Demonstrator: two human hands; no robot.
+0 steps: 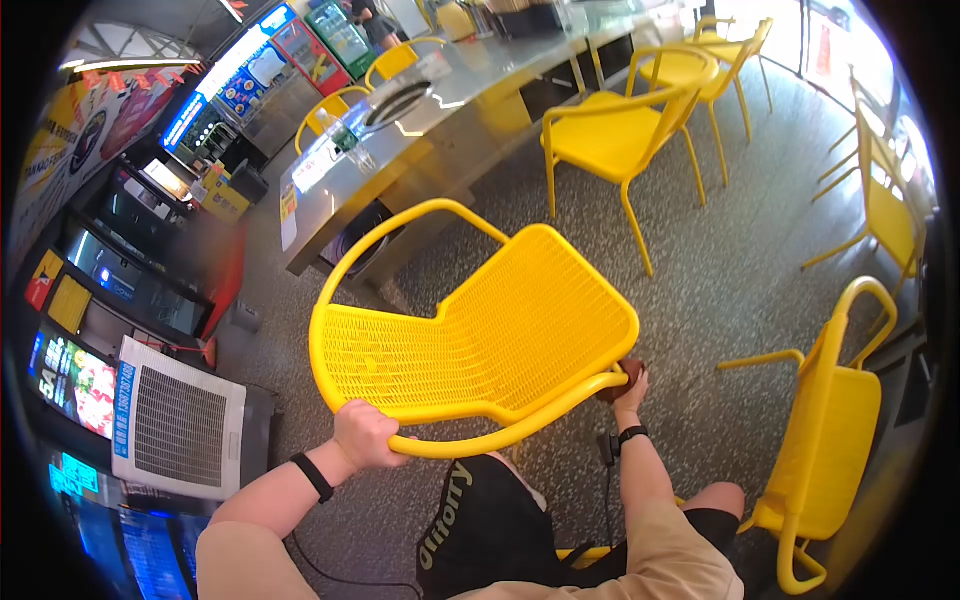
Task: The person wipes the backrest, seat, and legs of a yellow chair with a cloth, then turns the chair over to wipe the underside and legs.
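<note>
A yellow woven-seat armchair (480, 330) is tilted on its side in front of me, its seat facing up toward the camera. My left hand (367, 435) is wrapped around the tubular frame at its near left corner. At the near right end of the armrest, my right hand (630, 393) is closed on a dark brown cloth-like wad (622, 380), which is against the tube beside the seat's front edge. Fingers of the right hand are partly hidden by the wad and the frame. The chair's legs are mostly out of sight beneath the seat.
Another yellow chair (815, 450) stands close on my right. A metal counter (450, 130) runs across the back, with a yellow armchair (620, 130) beside it. A white-framed air cooler (185, 420) is at left. A black cable (340, 575) trails along the speckled floor (690, 330).
</note>
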